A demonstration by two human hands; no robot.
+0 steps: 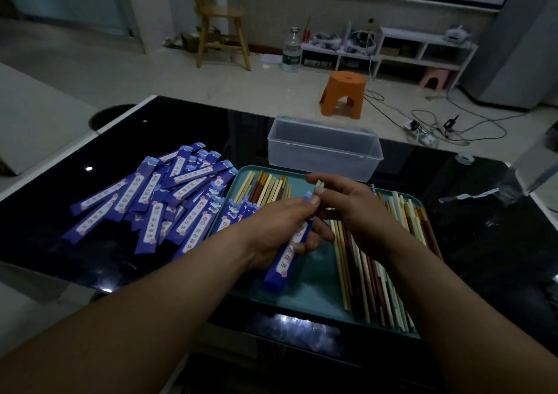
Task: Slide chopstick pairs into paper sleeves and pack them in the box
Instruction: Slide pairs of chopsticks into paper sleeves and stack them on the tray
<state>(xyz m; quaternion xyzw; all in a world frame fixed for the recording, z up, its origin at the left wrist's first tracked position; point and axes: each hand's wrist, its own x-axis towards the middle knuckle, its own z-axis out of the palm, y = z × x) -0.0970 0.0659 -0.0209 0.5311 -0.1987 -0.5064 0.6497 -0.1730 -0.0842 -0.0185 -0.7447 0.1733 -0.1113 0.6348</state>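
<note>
Just above the teal tray point(302, 298), left hand point(277, 230) gripping a blue paper sleeve point(279, 269), right hand point(353, 209) pinching pale chopsticks point(319, 184) at its mouth

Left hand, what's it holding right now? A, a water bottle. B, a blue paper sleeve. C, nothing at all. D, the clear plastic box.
B: the left hand grips a blue paper sleeve above the tray, while the right hand pinches pale chopsticks at its top end.
</note>
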